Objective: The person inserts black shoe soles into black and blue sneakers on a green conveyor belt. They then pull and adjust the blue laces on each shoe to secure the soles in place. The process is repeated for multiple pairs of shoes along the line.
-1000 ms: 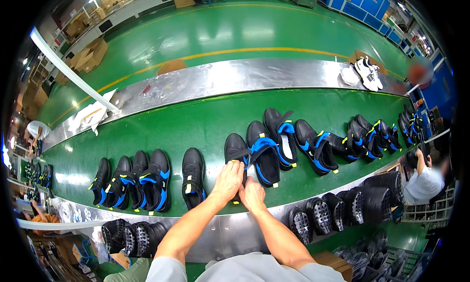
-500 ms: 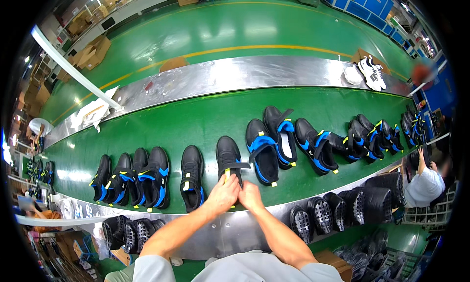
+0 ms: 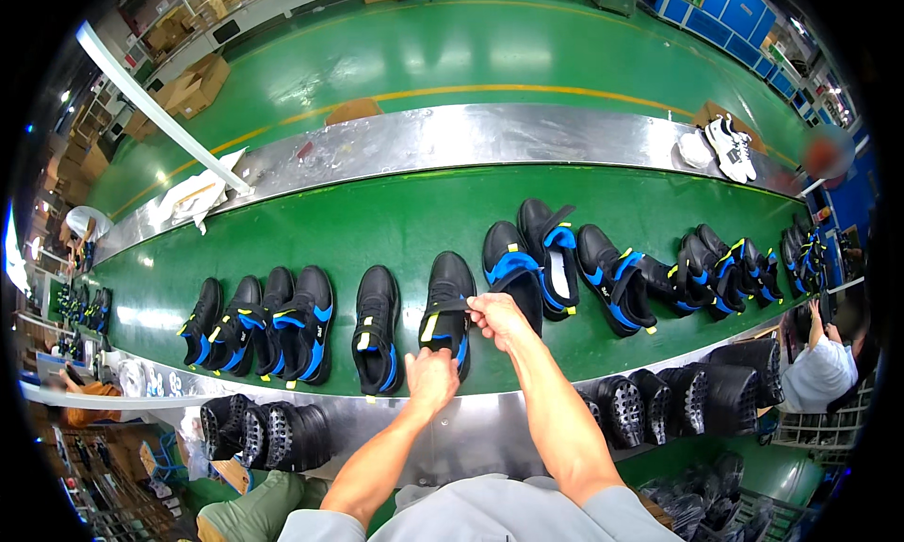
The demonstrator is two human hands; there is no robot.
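Note:
A black shoe (image 3: 451,275) with blue and yellow accents lies on the green belt before me, toe pointing away. My right hand (image 3: 501,320) pinches the end of its black strap (image 3: 445,307), which lies across the shoe's upper. At the heel, my left hand (image 3: 432,378) is closed around the shoe's back edge; its fingertips are partly hidden. Just left of it stands a matching shoe (image 3: 378,302) with its strap lying across. Right of my hands, another shoe (image 3: 508,250) has its strap loose, and its heel is partly behind my right forearm.
More such shoes stand left, near a shoe (image 3: 306,325), and right, near a shoe (image 3: 603,269). Black boots (image 3: 621,410) lie along the near metal ledge (image 3: 377,429). White shoes (image 3: 731,148) sit on the far ledge (image 3: 527,132). A co-worker (image 3: 819,363) is at the far right.
My right hand has moved up from the shoe's heel to the strap's end. My left hand has slid down from the tongue area to the heel. The strap now lies flatter across the shoe.

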